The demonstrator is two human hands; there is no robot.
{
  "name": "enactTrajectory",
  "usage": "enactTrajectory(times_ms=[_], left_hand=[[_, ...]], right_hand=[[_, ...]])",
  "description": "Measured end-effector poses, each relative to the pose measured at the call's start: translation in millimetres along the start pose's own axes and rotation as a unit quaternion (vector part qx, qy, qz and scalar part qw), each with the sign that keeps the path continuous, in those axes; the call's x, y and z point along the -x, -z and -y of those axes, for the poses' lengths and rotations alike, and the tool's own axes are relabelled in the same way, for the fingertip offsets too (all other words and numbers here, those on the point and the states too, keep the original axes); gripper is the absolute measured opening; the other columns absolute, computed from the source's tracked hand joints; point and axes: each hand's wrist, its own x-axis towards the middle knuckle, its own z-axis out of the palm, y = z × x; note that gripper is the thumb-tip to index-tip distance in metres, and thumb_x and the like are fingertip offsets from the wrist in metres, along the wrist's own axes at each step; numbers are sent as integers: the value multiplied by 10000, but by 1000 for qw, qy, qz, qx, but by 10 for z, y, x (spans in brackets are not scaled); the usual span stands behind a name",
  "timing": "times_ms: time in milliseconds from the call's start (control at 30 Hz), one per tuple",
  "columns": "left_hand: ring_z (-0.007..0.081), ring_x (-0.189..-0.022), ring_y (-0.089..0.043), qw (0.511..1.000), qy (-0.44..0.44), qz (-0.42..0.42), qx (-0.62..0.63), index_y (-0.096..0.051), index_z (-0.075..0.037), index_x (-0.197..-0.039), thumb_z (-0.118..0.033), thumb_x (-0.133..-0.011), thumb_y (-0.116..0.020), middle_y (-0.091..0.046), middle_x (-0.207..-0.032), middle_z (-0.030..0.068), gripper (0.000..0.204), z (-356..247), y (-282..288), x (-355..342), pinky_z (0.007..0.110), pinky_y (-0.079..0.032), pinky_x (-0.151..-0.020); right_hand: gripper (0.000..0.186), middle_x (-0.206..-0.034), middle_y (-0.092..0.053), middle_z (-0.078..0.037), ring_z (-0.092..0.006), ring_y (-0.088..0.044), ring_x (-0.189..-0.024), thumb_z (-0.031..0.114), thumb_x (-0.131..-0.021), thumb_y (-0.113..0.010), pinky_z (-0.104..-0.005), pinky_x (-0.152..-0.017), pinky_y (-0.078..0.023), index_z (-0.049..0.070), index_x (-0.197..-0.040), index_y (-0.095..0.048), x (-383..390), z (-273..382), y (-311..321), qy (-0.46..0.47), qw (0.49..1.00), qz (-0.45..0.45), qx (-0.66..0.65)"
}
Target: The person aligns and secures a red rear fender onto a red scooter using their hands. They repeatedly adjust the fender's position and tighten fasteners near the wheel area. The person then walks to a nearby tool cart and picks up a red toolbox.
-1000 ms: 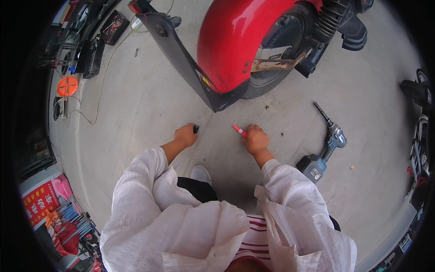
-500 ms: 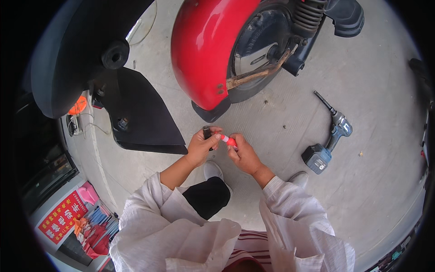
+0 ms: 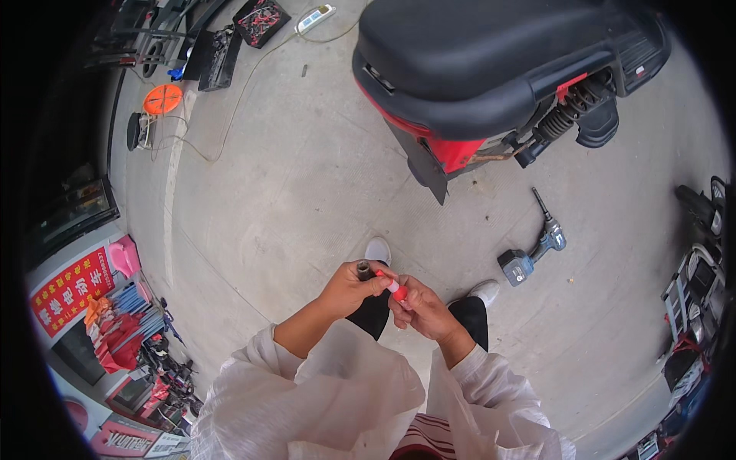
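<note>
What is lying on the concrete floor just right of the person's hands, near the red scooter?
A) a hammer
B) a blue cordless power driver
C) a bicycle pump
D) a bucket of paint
B: a blue cordless power driver lies on its side on the concrete floor, below the red scooter and to the right of the right hand.

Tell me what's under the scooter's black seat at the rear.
Under the black seat show a red body panel, a black mudflap and a coil-spring shock absorber. The seat and body cover the wheel.
</note>
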Motion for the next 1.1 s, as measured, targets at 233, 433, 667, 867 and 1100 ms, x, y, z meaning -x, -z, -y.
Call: enactTrajectory(times_ms=[233, 433, 667, 867, 1100], left_hand=[[94, -779, -538, 981, -122, -149, 29, -694, -7, -1001, -27, -875, -651, -641, -856, 21, 135, -1020, 125, 1823, 252, -446, -722], [118, -787, -551, 943, -224, -236, 71, -708, -7, -977, -3, -850, -652, -635, -887, 35, 139, -1958, 477, 3255, 264, -449, -722], [136, -809, -563, 896, -267, -242, 259, -600, -18, -1208, -144, -927, -619, -616, -921, 47, 309, -2741, 1358, 4317, 304, -477, -751], [156, -840, -565, 747, -257, -284, 544, -544, -85, -1241, -301, -928, -637, -578, -911, 38, 391, -3134, 2436, 4680, 348, -500, -777], [214, -828, -515, 657, -292, -289, 632, -559, -88, -1208, -232, -826, -534, -533, -928, 83, 409, -3731, 3437, 4646, 362, -468, -803]], right_hand=[[272, -823, -567, 2, -72, -492, -683, 295, -989, -539, -212, -633, -418, 40, -1074, -582, -51, -57, -2052, 21, 951, -51, 305], [222, -828, -580, -18, -78, -463, -677, 239, -989, -537, -226, -612, -381, 49, -1105, -546, -402, -231, -3808, -40, 917, 79, 389], [268, -776, -512, 29, -54, -402, -652, 273, -996, -520, -213, -586, -346, 43, -1113, -592, -1054, -443, -5417, -23, 884, 36, 465], [406, -771, -504, 12, -87, -433, -637, 330, -974, -558, -238, -581, -372, -35, -1151, -571, -1581, -118, -6017, 25, 943, 7, 331], [213, -948, -615, -23, -121, -587, -824, 148, -920, -635, -269, -690, -469, 47, -1103, -592, -2486, 561, -6151, 105, 902, -60, 414]])
